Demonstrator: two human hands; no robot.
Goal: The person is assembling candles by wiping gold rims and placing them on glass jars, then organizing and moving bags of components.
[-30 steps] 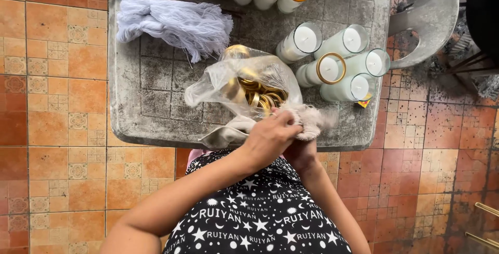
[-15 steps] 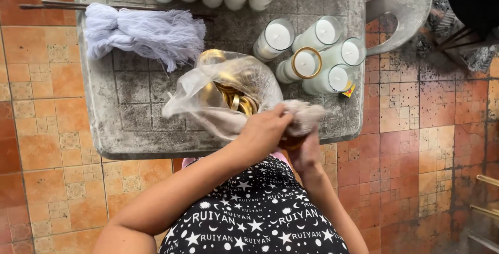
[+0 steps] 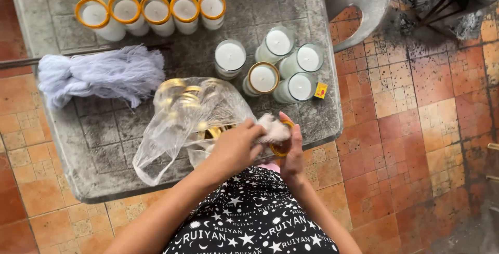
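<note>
The left hand (image 3: 235, 147) is pinching a pale cloth (image 3: 273, 129) against a gold ring lid (image 3: 283, 147) gripped in the right hand (image 3: 292, 155), just beside a clear plastic bag (image 3: 187, 124) of lids on the grey stone table (image 3: 93, 145), wax-filled candle jars (image 3: 280, 69) beyond.

Soft, even daylight from above, colours clear.

Shadows stay faint and short under the white candles (image 3: 262, 56); the clear plastic bag (image 3: 189, 121) shows pale glare. The hands (image 3: 260, 147) look slightly motion-blurred, perhaps. Wide-lens bending curves the surface (image 3: 99, 150) edges, and the top right corner falls dark.
</note>
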